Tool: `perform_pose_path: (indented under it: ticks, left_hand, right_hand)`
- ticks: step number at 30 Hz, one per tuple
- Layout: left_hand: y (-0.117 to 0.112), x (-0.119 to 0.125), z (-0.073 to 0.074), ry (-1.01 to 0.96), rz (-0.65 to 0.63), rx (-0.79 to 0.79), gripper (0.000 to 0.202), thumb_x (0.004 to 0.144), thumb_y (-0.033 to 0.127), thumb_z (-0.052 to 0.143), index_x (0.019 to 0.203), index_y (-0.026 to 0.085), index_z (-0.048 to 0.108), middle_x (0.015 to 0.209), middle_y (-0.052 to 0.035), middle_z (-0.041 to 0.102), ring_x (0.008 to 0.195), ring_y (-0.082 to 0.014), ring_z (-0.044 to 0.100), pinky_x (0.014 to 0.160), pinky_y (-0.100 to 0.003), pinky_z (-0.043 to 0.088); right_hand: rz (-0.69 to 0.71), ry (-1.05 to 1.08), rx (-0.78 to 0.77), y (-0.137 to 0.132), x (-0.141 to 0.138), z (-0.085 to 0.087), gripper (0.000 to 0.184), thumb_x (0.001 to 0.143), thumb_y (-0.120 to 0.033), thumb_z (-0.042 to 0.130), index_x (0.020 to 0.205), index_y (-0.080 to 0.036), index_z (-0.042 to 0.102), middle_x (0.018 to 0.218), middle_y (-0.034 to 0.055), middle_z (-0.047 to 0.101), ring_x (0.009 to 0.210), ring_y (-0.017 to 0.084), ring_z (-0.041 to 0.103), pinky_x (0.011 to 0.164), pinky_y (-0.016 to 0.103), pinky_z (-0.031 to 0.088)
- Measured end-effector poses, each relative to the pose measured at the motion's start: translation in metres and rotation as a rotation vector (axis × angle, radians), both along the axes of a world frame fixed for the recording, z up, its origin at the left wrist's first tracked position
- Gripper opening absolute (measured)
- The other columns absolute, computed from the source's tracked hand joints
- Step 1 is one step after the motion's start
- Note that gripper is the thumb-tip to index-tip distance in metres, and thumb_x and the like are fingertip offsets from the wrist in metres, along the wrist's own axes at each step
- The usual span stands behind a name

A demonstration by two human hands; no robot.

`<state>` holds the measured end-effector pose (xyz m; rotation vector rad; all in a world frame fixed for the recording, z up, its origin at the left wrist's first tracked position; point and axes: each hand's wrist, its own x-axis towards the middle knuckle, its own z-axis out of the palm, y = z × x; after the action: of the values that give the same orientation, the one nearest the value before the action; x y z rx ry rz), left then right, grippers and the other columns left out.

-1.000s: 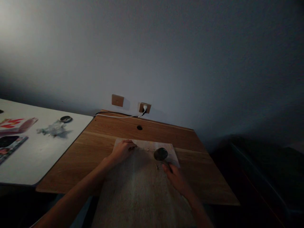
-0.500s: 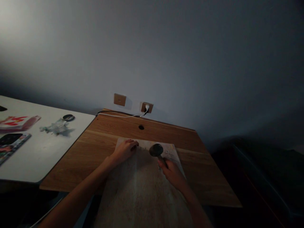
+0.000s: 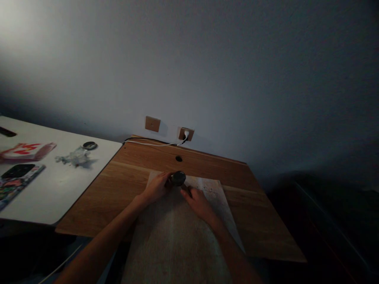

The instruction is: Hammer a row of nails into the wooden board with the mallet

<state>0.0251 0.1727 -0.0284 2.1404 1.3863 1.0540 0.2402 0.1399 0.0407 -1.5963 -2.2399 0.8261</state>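
A pale wooden board (image 3: pixel 177 232) lies lengthways on a brown wooden desk (image 3: pixel 124 185), reaching from the desk's middle toward me. My left hand (image 3: pixel 155 188) rests on the board's far left corner, fingers curled and pinched on something too small to make out. My right hand (image 3: pixel 197 202) grips the handle of a dark round-headed tool (image 3: pixel 178 178). The tool's head sits right beside my left fingertips at the board's far edge. The room is dim.
A white table (image 3: pixel 53 189) adjoins the desk's left side, carrying a phone (image 3: pixel 18 171), a red-printed packet (image 3: pixel 28 150), crumpled plastic (image 3: pixel 72 158) and a small round lid (image 3: pixel 89 145). A white plug and cable (image 3: pixel 186 134) run from a wall socket. Dark furniture stands on the right.
My right hand has carried the round-headed tool leftward along the board's far edge, from the right side to just beside my left fingers. The left hand has stayed put.
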Motion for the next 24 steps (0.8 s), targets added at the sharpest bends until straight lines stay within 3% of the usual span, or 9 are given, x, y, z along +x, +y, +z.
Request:
perform_pose_path:
  ticks: [3, 16, 21, 24]
  left_hand:
    - [0.001, 0.000, 0.000, -0.039, -0.013, -0.001, 0.060, 0.073, 0.001, 0.058, 0.130, 0.020, 0.062, 0.117, -0.0079, 0.074, 0.107, -0.0231, 0.070, 0.093, -0.032, 0.054]
    - [-0.001, -0.002, -0.001, 0.006, 0.033, -0.089, 0.070, 0.069, 0.001, 0.062, 0.136, 0.018, 0.055, 0.100, -0.0047, 0.074, 0.090, -0.0207, 0.071, 0.082, -0.029, 0.054]
    - [-0.016, 0.010, 0.017, 0.141, 0.072, 0.116, 0.036, 0.082, 0.014, 0.067, 0.118, 0.017, 0.064, 0.110, -0.0094, 0.069, 0.103, -0.0242, 0.065, 0.089, -0.035, 0.053]
    - [-0.029, 0.038, 0.032, 0.286, -0.094, 0.258, 0.015, 0.089, 0.017, 0.065, 0.103, 0.018, 0.067, 0.095, -0.0065, 0.069, 0.092, -0.0218, 0.065, 0.083, -0.033, 0.051]
  right_hand:
    - [0.005, -0.038, 0.012, 0.001, -0.002, -0.004, 0.031, 0.100, -0.040, 0.050, 0.088, -0.018, 0.067, 0.088, 0.0114, 0.074, 0.089, 0.026, 0.070, 0.073, 0.031, 0.044]
    - [0.032, -0.004, -0.017, 0.003, 0.005, 0.000, 0.032, 0.098, -0.042, 0.050, 0.081, -0.018, 0.063, 0.086, 0.0110, 0.073, 0.087, 0.026, 0.069, 0.072, 0.031, 0.042]
    - [-0.112, 0.125, -0.047, -0.006, 0.046, 0.000, 0.040, 0.098, -0.051, 0.043, 0.079, -0.021, 0.060, 0.069, 0.0029, 0.065, 0.068, 0.020, 0.062, 0.061, 0.029, 0.038]
    - [-0.226, 0.134, -0.062, -0.023, 0.083, -0.007, 0.043, 0.094, -0.058, 0.044, 0.077, -0.021, 0.060, 0.067, 0.0025, 0.063, 0.067, 0.020, 0.060, 0.059, 0.030, 0.038]
